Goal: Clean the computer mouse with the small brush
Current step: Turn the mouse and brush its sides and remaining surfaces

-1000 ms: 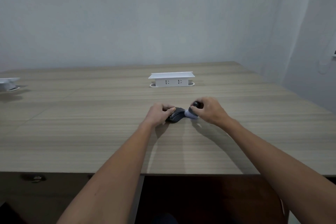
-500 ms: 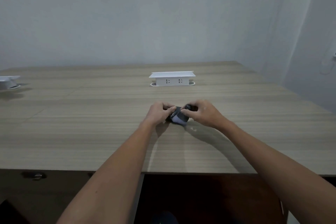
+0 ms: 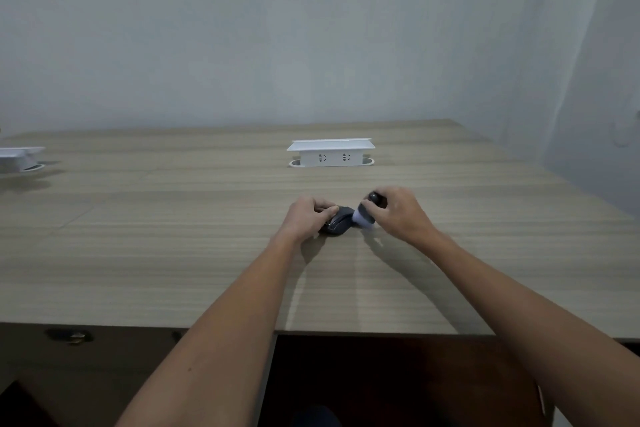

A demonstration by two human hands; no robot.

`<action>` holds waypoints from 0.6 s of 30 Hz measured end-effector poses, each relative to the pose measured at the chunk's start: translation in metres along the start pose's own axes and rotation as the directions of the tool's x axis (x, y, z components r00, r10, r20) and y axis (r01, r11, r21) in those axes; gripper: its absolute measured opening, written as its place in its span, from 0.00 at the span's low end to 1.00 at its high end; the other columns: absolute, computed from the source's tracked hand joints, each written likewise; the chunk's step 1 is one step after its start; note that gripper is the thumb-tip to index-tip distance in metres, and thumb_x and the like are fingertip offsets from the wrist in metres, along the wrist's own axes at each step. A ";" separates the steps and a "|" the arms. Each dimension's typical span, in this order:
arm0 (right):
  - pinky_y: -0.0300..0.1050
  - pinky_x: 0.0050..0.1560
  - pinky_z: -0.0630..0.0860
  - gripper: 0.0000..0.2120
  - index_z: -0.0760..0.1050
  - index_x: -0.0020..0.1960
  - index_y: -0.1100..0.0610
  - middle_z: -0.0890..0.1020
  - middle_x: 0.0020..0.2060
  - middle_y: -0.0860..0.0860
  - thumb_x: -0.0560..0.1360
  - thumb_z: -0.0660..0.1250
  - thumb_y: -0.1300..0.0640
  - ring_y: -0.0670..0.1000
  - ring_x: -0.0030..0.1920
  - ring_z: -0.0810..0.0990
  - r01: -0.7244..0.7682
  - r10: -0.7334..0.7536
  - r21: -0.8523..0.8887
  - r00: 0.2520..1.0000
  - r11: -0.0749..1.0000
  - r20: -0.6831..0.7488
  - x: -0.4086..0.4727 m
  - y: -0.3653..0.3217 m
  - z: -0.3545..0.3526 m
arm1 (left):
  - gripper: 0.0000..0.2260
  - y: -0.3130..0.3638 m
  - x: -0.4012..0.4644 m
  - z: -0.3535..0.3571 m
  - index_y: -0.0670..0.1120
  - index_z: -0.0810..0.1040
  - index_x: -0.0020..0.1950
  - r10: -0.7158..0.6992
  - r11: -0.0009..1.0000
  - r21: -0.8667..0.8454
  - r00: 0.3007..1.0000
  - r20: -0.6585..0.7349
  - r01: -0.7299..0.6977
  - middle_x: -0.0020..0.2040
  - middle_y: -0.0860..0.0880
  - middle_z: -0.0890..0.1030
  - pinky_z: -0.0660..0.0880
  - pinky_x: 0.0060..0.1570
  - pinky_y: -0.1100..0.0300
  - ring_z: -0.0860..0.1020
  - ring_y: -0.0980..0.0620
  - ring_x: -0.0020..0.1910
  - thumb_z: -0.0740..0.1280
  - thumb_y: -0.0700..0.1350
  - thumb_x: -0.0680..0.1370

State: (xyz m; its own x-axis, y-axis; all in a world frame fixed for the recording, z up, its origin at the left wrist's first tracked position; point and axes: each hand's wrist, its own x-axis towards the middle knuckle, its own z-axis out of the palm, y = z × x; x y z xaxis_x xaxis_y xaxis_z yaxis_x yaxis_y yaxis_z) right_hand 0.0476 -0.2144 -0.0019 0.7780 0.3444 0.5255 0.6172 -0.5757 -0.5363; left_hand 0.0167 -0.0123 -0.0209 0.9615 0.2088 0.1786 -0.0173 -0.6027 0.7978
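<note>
At the table's nine o'clock edge sits a partly cropped white pop-up socket box. Near the centre the left hand clasps the dark grey plastic computer mouse flat on the light wood-grain tabletop. At the mouse's three o'clock, touching it, the right hand grips the small black-handled brush with pale bristles; a second white socket box stands at twelve o'clock.

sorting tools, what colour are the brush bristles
Pale lavender bristles, seen in the head view.
</note>
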 end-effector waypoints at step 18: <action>0.39 0.30 0.64 0.17 0.74 0.34 0.68 0.74 0.28 0.55 0.76 0.67 0.56 0.52 0.31 0.70 -0.200 0.197 0.028 0.978 0.979 0.073 0.016 0.001 -0.001 | 0.18 0.030 -0.013 -0.018 0.39 0.70 0.71 -0.126 0.992 0.049 0.966 0.226 0.118 0.49 0.39 0.79 0.79 0.56 0.49 0.80 0.43 0.44 0.63 0.39 0.82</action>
State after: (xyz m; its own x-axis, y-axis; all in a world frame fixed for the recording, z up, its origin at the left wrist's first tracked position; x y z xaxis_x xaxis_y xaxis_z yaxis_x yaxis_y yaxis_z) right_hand 0.0611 -0.2104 0.0067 0.8908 0.2770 0.3602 0.4525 -0.6118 -0.6487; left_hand -0.0015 -0.0195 0.0112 0.9929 0.1039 -0.0581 0.1098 -0.6108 0.7841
